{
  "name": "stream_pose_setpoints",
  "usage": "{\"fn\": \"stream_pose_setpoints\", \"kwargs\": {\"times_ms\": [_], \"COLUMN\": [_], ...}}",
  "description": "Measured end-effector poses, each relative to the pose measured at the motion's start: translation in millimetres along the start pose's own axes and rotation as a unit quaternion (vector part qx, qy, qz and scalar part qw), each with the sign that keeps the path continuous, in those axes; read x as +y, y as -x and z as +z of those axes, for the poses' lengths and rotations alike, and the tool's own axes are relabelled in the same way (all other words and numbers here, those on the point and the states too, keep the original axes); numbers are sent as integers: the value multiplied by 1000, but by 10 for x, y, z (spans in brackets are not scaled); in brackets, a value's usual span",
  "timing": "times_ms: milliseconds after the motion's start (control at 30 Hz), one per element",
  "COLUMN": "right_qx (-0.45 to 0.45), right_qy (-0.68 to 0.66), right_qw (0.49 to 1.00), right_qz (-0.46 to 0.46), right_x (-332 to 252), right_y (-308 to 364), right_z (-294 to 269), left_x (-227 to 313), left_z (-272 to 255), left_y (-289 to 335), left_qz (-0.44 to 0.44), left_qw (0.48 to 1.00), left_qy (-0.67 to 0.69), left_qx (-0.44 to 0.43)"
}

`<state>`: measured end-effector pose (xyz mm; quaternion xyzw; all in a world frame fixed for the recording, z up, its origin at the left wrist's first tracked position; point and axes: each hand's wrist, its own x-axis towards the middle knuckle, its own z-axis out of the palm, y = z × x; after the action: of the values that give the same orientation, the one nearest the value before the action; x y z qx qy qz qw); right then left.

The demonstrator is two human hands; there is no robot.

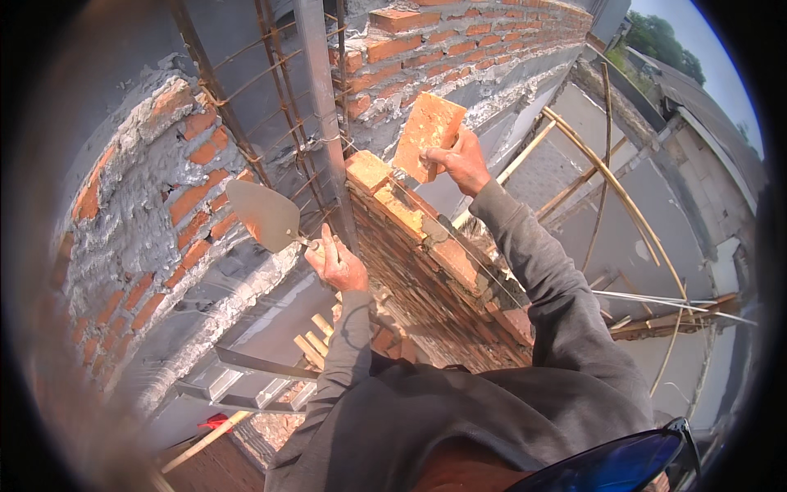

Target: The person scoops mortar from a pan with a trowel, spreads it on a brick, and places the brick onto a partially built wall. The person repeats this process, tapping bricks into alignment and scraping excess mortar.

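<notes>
My right hand (pixel 465 161) is closed around the lower edge of an orange brick (pixel 429 135), held tilted in the air above the wall. In my left hand (pixel 338 261) is the handle of a brick trowel (pixel 266 216); its blade points up and to the left, and I see no mortar heaped on it. Between and below the hands runs a narrow brick wall (pixel 443 328). A single brick (pixel 368 171) lies at the far end of its top, beside the metal post, with bare bricks and some mortar along the rest of the top course.
An upright metal post (pixel 318 98) and rusty rebar (pixel 283 90) stand at the wall's far end. A mortar-smeared brick wall (pixel 139 230) rises at left, another (pixel 459 41) behind. Bamboo poles (pixel 615 180) cross at right; a metal ladder-like frame (pixel 254 389) lies below left.
</notes>
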<state>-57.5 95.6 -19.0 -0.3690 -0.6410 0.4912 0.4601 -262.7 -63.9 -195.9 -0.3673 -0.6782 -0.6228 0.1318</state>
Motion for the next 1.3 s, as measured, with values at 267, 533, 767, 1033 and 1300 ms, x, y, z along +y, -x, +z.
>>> {"fn": "stream_pose_setpoints", "kwargs": {"times_ms": [267, 533, 767, 1033, 1300], "right_qx": [87, 121, 126, 110, 139], "right_qy": [95, 294, 186, 274, 181], "right_qw": [983, 948, 972, 955, 971], "right_qz": [-132, 3, -75, 20, -67], "right_x": [690, 915, 902, 891, 820], "right_y": [-575, -606, -636, -504, -520], "right_z": [635, 1007, 962, 1006, 958], "left_x": [-525, -718, -720, -727, -652], "left_z": [-1308, -2241, -2374, -2405, -2397], "left_y": [216, 412, 561, 578, 575], "left_qz": [7, -76, -121, -119, -125], "left_qw": [990, 958, 952, 958, 963], "left_qy": [-111, -274, -279, -257, -236], "left_qx": [-90, -44, -32, -31, -27]}}
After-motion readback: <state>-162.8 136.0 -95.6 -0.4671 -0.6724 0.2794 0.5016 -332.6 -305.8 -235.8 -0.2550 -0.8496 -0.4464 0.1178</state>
